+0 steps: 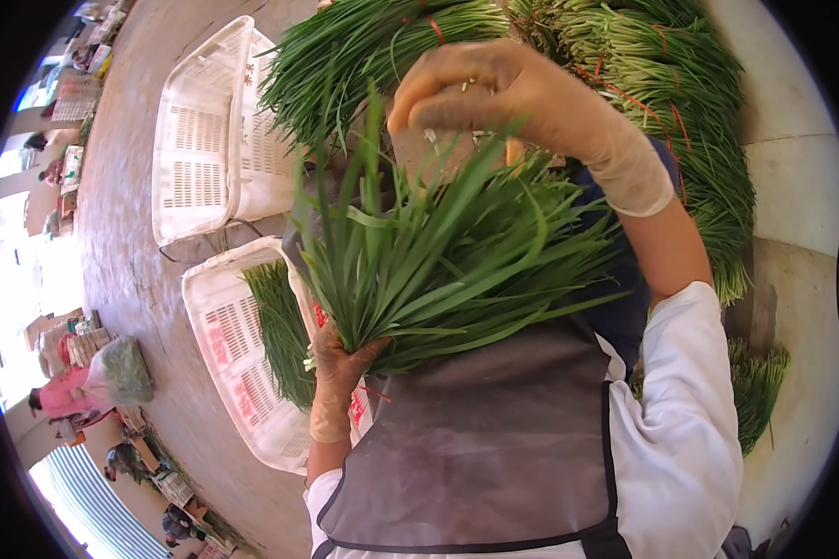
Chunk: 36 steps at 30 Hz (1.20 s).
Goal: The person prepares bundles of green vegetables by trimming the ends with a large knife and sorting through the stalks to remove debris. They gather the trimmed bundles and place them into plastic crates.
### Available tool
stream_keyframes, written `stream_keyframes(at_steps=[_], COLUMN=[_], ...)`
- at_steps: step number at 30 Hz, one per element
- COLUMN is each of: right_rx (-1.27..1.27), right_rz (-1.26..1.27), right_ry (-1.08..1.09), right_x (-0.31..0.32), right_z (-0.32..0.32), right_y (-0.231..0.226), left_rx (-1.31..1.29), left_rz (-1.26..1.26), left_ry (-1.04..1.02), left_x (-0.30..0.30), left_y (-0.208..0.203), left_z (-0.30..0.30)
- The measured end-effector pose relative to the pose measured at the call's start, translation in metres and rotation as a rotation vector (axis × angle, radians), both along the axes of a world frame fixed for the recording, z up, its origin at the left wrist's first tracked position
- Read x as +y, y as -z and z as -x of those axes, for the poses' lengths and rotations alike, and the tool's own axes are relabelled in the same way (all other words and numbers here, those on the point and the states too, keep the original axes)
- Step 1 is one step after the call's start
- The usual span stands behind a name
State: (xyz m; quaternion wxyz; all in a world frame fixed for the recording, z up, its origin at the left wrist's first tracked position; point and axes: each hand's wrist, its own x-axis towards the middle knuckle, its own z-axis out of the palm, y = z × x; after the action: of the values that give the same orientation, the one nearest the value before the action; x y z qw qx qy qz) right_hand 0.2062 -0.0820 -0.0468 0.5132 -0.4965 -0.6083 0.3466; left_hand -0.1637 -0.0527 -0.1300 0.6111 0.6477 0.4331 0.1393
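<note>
L hand (338,365) closed round base of leaf bunch (457,256); leaves fan fwd + right of it. R hand (480,93) fwd/right of L, fingers half-curled, arm bent, can't tell if holding smth.

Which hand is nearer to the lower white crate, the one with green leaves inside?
Left. The left hand appears beside the white crate, at its right side; the right hand is farther up and right.

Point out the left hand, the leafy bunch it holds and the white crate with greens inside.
Left hand (335,363): head view, middle of the gloved hand.
Leafy bunch (457,270): head view, middle of its leaves.
White crate (218,306): head view, its slotted wall.
</note>
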Motion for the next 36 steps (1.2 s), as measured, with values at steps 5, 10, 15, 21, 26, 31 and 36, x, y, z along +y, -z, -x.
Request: stream_keyframes(at_steps=[5,10,15,21,26,31,36], right_rx=[0.048,0.022,0.030,-0.164,-0.204,-0.262,0.187], right_rz=[0.066,-0.201,-0.156,-0.310,-0.453,-0.602,-0.488], right_ry=[-0.137,0.181,0.545,0.197,0.203,0.226,0.491], right_x=[-0.003,-0.006,-0.017,-0.041,-0.035,-0.026,-0.034], right_z=[0.018,0.038,0.005,-0.001,0.016,0.017,0.014], right_y=[0.013,0.036,0.027,-0.013,-0.019,-0.014,-0.008], left_rx=[-0.020,-0.042,-0.011,0.017,0.069,0.055,0.067], left_rz=[0.038,-0.004,0.004,-0.052,-0.100,-0.116,-0.086], left_ry=[0.015,0.046,0.043,0.080,0.132,0.121,0.065], left_x=[0.000,0.001,0.002,0.003,0.005,0.002,0.004], left_y=[-0.005,-0.007,-0.001,0.002,0.003,-0.001,-0.001], left_z=[-0.009,-0.012,-0.006,-0.009,-0.010,-0.013,-0.012])
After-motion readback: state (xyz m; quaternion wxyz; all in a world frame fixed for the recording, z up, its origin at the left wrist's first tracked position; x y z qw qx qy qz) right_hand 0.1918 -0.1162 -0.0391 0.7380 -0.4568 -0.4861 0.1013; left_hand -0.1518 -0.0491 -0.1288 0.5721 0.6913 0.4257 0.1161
